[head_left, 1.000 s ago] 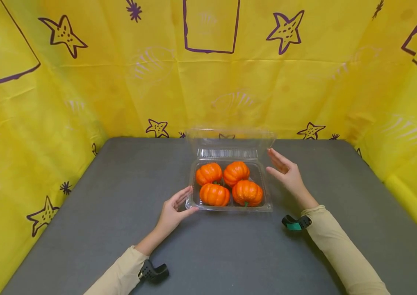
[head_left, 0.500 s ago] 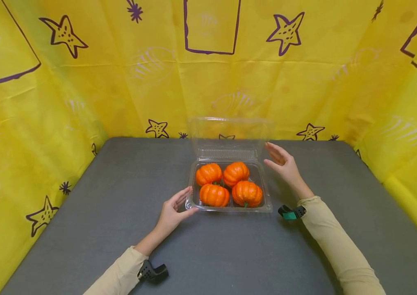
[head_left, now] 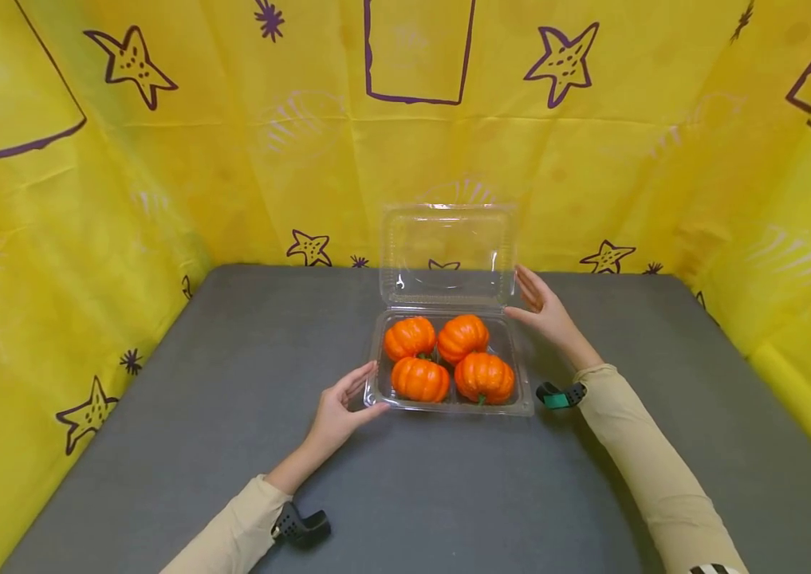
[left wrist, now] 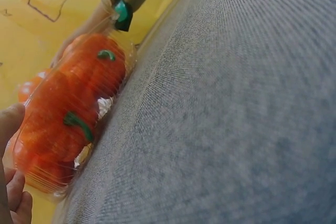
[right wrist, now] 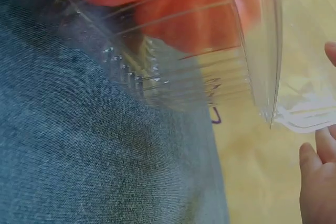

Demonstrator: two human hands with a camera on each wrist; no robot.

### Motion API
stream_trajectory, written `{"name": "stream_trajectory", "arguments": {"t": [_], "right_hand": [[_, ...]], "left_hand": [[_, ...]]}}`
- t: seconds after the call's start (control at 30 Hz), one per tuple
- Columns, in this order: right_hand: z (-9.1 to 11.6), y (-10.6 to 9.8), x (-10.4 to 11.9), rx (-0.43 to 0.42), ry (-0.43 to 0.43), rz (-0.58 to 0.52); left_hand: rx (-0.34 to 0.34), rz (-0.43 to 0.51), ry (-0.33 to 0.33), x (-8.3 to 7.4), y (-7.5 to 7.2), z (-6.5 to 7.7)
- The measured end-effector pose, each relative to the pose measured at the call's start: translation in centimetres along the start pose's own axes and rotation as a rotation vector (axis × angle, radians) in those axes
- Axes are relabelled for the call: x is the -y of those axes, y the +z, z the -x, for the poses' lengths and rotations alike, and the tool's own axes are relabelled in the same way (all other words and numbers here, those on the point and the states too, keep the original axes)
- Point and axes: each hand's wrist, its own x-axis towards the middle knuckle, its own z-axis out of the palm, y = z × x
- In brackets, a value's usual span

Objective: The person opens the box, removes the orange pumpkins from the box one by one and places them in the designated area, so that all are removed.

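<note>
A clear plastic clamshell container (head_left: 448, 408) lies on the table with several small orange pumpkins (head_left: 484, 378) in its base. Its hinged lid (head_left: 446, 255) stands raised at the back. My left hand (head_left: 333, 416) holds the front left corner, thumb at the front rim and fingers along the left side. Green stems (left wrist: 77, 124) show through the wall in the left wrist view. Up at the lid's right edge is my right hand (head_left: 550, 316), its fingers nearly straight, with fingertips and thumb right at the edge. In the right wrist view the fingers (right wrist: 326, 153) lie beside the lid's corner.
The grey cloth-covered table (head_left: 441, 494) runs back to a yellow curtain (head_left: 233, 183) printed with starfish, which also hangs at both sides. Each wrist wears a dark strap mount, the right mount (head_left: 560, 396) marked with green.
The lid has swung up and back from leaning forward over the base. My right hand has moved away from the body and slightly left along with it. The left hand has stayed put.
</note>
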Motion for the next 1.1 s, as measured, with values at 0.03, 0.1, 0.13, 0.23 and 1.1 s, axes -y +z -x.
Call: {"name": "stream_trajectory", "arguments": {"t": [0.03,0.1,0.13,0.23,1.1], "right_hand": [[-0.2,-0.1,-0.4,0.012,0.003,0.008],[-0.4,-0.3,-1.1,0.033,0.007,0.021],[-0.5,-0.3,-1.3,0.039,0.011,0.027],[-0.8,-0.3,-1.7,0.059,0.020,0.047],[-0.3,0.0,-0.1,0.098,0.109,0.238]], "left_hand": [[0.003,-0.002,-0.001,0.0,0.0,0.0],[0.005,-0.008,0.000,0.0,0.0,0.0],[0.006,-0.011,0.001,0.0,0.0,0.0],[0.010,-0.018,0.008,0.0,-0.1,0.0],[0.000,-0.034,0.038,-0.1,-0.1,0.1]]}}
